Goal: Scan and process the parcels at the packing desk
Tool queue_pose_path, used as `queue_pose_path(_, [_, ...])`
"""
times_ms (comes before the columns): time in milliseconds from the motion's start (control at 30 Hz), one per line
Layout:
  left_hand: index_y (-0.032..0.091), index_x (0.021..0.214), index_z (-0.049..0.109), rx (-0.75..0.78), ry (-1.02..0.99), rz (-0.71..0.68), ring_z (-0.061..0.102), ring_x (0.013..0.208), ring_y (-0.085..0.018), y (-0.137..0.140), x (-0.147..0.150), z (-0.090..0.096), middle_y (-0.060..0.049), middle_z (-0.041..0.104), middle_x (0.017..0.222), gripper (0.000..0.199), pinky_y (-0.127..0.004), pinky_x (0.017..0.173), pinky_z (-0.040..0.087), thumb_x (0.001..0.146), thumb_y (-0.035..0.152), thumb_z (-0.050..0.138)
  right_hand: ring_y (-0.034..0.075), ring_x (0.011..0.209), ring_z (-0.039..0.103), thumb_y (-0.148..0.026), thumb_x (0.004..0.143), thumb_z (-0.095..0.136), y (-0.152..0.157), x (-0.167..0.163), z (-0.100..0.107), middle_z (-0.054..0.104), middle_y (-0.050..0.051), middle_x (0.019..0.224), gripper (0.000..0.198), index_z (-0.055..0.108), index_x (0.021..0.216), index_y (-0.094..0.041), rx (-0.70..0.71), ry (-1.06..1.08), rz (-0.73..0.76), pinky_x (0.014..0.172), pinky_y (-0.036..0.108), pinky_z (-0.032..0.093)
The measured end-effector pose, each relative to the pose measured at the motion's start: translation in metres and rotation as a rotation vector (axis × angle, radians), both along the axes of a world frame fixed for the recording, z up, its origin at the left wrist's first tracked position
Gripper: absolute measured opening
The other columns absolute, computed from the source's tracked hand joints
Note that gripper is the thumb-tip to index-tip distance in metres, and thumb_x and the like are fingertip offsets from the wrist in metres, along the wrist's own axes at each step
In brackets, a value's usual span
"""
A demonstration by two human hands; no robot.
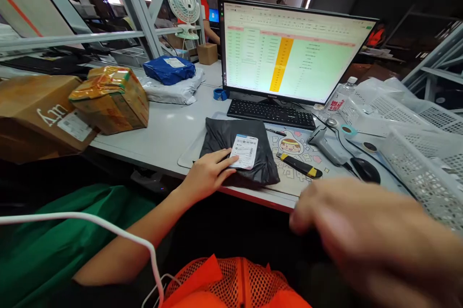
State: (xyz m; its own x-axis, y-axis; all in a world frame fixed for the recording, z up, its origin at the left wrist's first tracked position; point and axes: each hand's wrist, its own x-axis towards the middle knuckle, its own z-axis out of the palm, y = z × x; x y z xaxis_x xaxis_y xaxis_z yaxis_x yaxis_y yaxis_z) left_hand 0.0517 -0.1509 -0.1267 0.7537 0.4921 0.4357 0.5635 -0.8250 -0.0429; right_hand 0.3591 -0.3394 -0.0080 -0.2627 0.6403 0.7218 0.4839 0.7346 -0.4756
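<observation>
A black plastic mailer bag (220, 134) with a white shipping label (246, 149) lies at the front edge of the desk. My left hand (210, 173) rests on its near left part, fingers stretched out flat and fingertips touching the label. Off to the right, my right hand (347, 216) is raised close to the camera and smeared by motion, so its fingers cannot be made out. Just beyond it are a black and yellow utility knife (299, 165), a grey barcode scanner (327, 147) and a black mouse (365, 170).
A monitor (292, 52) with a spreadsheet stands behind a keyboard (271, 114). Left are a large carton (32, 110), a taped box (119, 100), a blue parcel (170, 70) and a white parcel (177, 91). White plastic baskets (415, 163) line the right side. A white cable (108, 225) crosses the lower left.
</observation>
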Motion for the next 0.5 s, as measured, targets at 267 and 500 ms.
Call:
queue_pose_path(267, [0.007,0.158,0.054,-0.020,0.191,-0.063,0.047,0.156,-0.033,-0.034,0.088,-0.020,-0.018,0.051,0.166,0.063,-0.047,0.131,0.038,0.112,0.049,0.051,0.041,0.132,0.063,-0.042,0.102,0.054,0.131,0.134,-0.142,0.063,0.028,0.147,0.068,0.053,0.157,-0.004,-0.590,-0.395,-1.033,0.111,0.053,0.051])
queue_pose_path(500, [0.005,0.153,0.059,0.174,0.070,-0.146,0.050,0.155,-0.025,-0.048,0.102,-0.080,-0.015,0.054,0.164,0.052,-0.039,0.132,0.033,0.114,0.035,0.045,0.042,0.132,0.062,-0.035,0.095,0.059,0.159,0.147,-0.194,0.062,0.030,0.143,0.075,0.042,0.160,-0.002,-0.869,-0.492,-1.141,0.106,0.049,0.051])
